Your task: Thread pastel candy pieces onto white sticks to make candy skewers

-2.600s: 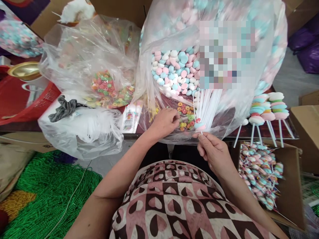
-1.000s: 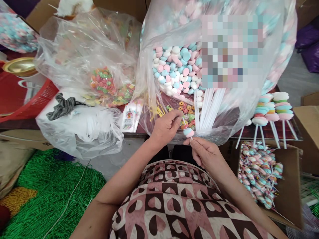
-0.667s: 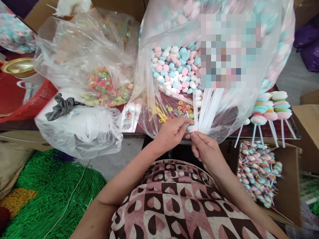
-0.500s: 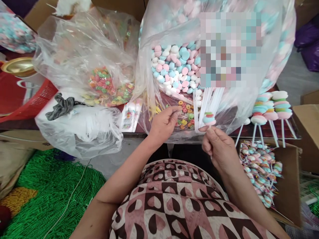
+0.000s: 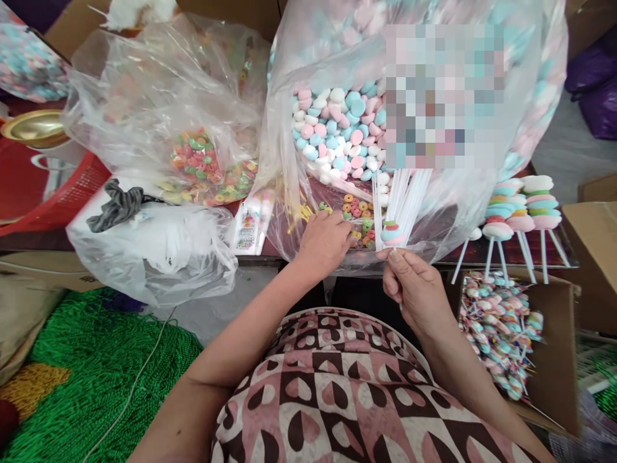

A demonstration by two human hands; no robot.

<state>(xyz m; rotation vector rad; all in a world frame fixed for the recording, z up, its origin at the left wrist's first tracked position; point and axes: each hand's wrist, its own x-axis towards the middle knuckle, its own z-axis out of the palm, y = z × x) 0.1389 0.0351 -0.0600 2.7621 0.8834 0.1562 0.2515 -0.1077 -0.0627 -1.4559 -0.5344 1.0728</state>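
Observation:
My right hand (image 5: 412, 289) is closed on a thin white stick with a small stack of candy pieces (image 5: 392, 233) on its top, held upright in front of a bundle of white sticks (image 5: 401, 199). My left hand (image 5: 325, 241) reaches down onto a scatter of small coloured ring candies (image 5: 359, 215) at the table's front edge, fingers curled among them; whether it holds one is hidden. Behind stands a large clear bag of pink, blue and white round candies (image 5: 337, 132).
A second clear bag of coloured rings (image 5: 202, 161) lies to the left, with a white bag (image 5: 154, 247) and a red basket (image 5: 53, 193) beyond. Finished candy sticks (image 5: 523, 212) stand at right above a cardboard box of wrapped ones (image 5: 501, 328). Green cord (image 5: 96, 373) covers the floor.
My left hand brought a ring to the stick, the hands met, then parted. The candy stack on the stick has grown. My left hand has gone back to the loose rings.

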